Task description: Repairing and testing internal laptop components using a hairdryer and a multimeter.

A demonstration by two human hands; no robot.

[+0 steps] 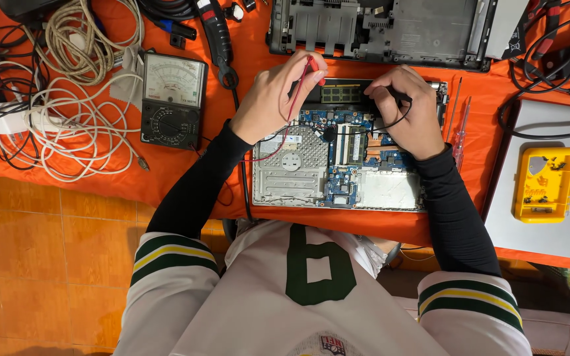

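1. The opened laptop board (338,155) lies just below both sets of fingertips, its long axis left to right.
2. The left hand (278,99) pinches a red probe (311,69), tip down.
3. The right hand (407,109), equally near, grips a black probe (400,97).
4. An analog multimeter (173,99) sits left of them.

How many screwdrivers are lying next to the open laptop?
2. Both lie just right of the open laptop on the orange cloth: a thin dark screwdriver and a clear-handled screwdriver beside it. Others may hide among the cables.
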